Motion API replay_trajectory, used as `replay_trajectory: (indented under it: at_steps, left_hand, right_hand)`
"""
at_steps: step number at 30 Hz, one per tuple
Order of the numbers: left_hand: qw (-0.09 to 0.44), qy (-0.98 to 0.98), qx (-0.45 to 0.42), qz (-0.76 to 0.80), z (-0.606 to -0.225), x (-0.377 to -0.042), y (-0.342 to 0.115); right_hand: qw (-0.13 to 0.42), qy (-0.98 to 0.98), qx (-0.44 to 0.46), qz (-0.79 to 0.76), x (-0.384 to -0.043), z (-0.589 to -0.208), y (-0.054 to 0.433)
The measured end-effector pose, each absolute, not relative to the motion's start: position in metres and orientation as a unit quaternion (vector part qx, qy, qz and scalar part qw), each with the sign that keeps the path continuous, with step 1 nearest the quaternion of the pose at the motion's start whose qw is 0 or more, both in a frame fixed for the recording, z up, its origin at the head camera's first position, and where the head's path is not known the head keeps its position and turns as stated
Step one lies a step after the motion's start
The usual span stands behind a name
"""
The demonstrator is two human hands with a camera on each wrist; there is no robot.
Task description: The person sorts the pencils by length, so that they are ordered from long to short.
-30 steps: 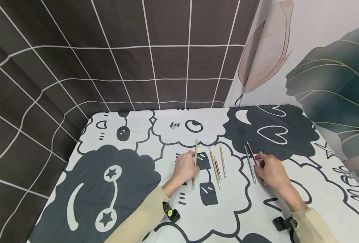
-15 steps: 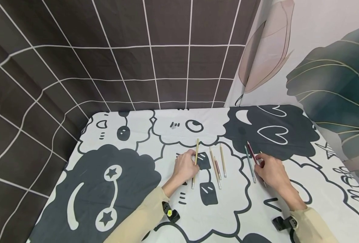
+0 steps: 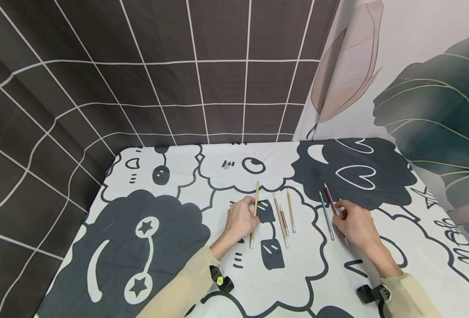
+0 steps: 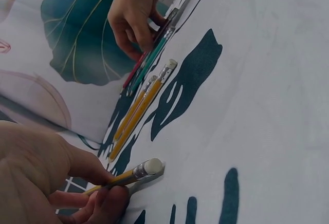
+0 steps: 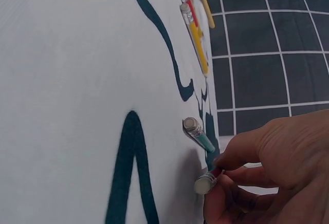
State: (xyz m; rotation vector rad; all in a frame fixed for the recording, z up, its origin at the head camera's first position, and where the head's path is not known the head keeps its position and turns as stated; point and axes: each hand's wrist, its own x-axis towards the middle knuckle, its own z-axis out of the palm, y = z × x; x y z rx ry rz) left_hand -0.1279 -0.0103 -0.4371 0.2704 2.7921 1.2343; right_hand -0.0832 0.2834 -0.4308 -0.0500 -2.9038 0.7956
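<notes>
In the head view my left hand pinches a yellow pencil between thumb and fingers, its eraser end toward me. The left wrist view shows that white eraser just over the cloth. On the right, my right hand pinches a dark red pencil; its eraser pokes out below the fingertips in the right wrist view. Just left of it lies a teal pencil. Between the hands lie a long yellow pencil, a short red pencil and another yellow pencil.
A white cloth with dark cartoon shapes covers the surface. Behind it hangs a dark curtain with a white grid. A leaf-patterned curtain hangs at the right.
The yellow pencil in my left hand has tilted slightly, its far end to the right. The red pencil's far end has shifted a little right and away. Both hands stay nearly in place.
</notes>
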Motion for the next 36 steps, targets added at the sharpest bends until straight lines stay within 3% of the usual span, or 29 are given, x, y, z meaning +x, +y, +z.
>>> replay_trajectory:
  at_steps: [23, 36]
  left_hand:
    - [0.039, 0.91, 0.056, 0.409, -0.432, -0.127, -0.033]
    - [0.02, 0.909, 0.058, 0.413, -0.431, -0.124, -0.045]
  right_hand:
    - [0.085, -0.944, 0.017, 0.32, -0.085, -0.418, 0.265]
    - [0.06, -0.935, 0.02, 0.348, -0.088, -0.413, 0.243]
